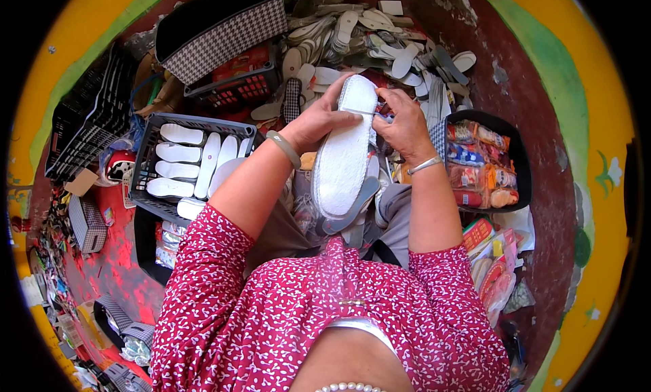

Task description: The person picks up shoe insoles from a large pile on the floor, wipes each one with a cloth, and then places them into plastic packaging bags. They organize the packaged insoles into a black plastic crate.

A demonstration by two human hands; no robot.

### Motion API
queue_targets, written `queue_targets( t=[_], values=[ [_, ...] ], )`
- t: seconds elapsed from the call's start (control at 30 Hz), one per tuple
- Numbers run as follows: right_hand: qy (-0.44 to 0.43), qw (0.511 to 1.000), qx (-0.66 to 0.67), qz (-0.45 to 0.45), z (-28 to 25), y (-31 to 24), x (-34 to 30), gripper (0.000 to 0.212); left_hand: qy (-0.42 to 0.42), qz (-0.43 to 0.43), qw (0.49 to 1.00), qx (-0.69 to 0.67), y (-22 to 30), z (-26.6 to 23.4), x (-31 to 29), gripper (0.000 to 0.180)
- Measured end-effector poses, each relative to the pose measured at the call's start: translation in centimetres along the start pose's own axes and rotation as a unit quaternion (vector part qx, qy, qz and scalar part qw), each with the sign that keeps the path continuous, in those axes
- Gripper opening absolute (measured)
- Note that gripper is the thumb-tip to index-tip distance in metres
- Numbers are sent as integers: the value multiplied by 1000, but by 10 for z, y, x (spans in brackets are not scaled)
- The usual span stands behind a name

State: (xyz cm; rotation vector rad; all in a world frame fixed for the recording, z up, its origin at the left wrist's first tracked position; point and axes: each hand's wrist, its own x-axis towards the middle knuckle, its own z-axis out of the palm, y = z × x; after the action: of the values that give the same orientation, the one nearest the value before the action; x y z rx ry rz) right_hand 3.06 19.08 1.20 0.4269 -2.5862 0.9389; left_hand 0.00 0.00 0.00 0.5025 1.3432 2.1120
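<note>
A white, fuzzy-faced shoe sole point(340, 168) with a stitched rim is held up in front of me, above my lap. My left hand point(325, 114) grips its upper left side, the thumb lying across the white face. At the sole's upper right edge my right hand point(405, 124) is closed in a pinch. A thin dark line, like a needle or thread, crosses the sole toward those fingers; what they hold is too small to make out. Below the white sole, a grey sole point(356, 212) rests over my lap, partly covered by it.
At left stands a dark plastic crate point(146, 188) of white soles. A large heap of loose soles point(346, 29) lies at the far side. On the right is a dark-rimmed bin point(522, 182) of bagged colourful bundles. A houndstooth box point(234, 43) stands at far left.
</note>
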Motion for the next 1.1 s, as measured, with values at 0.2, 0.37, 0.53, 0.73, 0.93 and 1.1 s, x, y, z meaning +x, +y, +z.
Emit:
queue_targets(
  t=[0.2, 0.37, 0.53, 0.73, 0.93, 1.1],
  values=[
    [-16, 1000, -10, -1, -1, -3, 2, 44, 28, -15, 999, 6, -6, -9, 6, 65],
    [-119, 985, 74, 95, -8, 5, 0, 48, 56, -40, 996, 50, -14, -12, 7, 55],
    [-71, 994, 72, 34, -8, -2, -2, 52, 50, -60, 996, 40, -22, -9, 8, 50],
    [-116, 993, 25, 15, -2, 6, -3, 50, 51, -73, 990, 110, -28, -12, 7, 49],
    [-54, 998, -10, -10, 5, 5, -2, 43, -5, -104, 994, -32, -14, -9, 1, 72],
    [22, 999, 31, 19, 16, 11, -1, 45, 46, -87, 990, -103, -8, -9, 1, 48]
  ],
)
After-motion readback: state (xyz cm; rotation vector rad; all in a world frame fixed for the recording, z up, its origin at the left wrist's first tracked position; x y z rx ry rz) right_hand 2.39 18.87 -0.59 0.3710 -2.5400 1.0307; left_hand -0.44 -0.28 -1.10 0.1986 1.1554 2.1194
